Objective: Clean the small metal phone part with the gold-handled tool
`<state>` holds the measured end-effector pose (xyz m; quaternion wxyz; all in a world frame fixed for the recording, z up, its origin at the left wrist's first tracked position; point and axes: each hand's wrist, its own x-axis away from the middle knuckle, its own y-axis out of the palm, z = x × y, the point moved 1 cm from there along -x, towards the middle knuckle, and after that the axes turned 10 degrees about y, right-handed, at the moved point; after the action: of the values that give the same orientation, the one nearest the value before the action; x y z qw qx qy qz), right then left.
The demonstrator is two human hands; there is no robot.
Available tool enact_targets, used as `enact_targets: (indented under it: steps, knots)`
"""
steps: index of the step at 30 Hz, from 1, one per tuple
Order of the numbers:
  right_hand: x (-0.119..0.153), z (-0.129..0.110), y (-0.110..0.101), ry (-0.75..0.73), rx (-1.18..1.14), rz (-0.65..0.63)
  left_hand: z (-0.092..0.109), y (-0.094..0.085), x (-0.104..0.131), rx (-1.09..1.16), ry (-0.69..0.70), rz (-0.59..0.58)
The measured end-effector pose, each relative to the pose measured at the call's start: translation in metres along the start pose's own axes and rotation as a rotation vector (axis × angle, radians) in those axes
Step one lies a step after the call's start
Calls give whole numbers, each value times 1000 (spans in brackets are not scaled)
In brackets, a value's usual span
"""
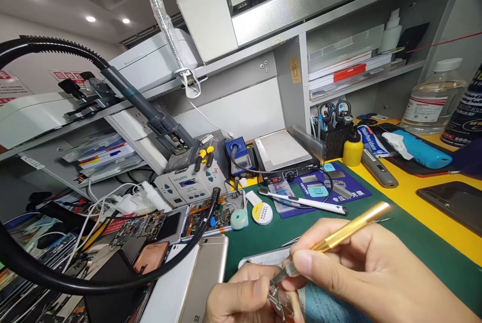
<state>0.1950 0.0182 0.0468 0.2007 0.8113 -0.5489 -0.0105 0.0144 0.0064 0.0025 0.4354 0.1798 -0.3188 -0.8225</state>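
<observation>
My right hand (pixel 361 273) grips a gold-handled precision knife (pixel 350 230), its blade tip pointing down at a small metal part (pixel 276 303). My left hand (pixel 237 300) pinches that small metal part at the bottom edge of the view, fingers closed around it. Both hands hover over the green mat (pixel 414 247) near the front of the bench. A pale metal strip (pixel 263 258) lies just behind my left hand, partly hidden.
Several phones and bare circuit boards (pixel 150 227) lie at left under a black hose (pixel 94 283). A soldering station (pixel 190 182), hot plate (pixel 282 154), solder reel (pixel 262 212), yellow bottle (pixel 353 148) and dark phone (pixel 452 202) stand behind and right.
</observation>
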Motion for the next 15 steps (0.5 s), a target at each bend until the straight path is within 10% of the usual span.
enact_targets:
  steps: [15]
  knots:
    - [2,-3,4,22,-35,6,-22,-9,-10,25,127,-21]
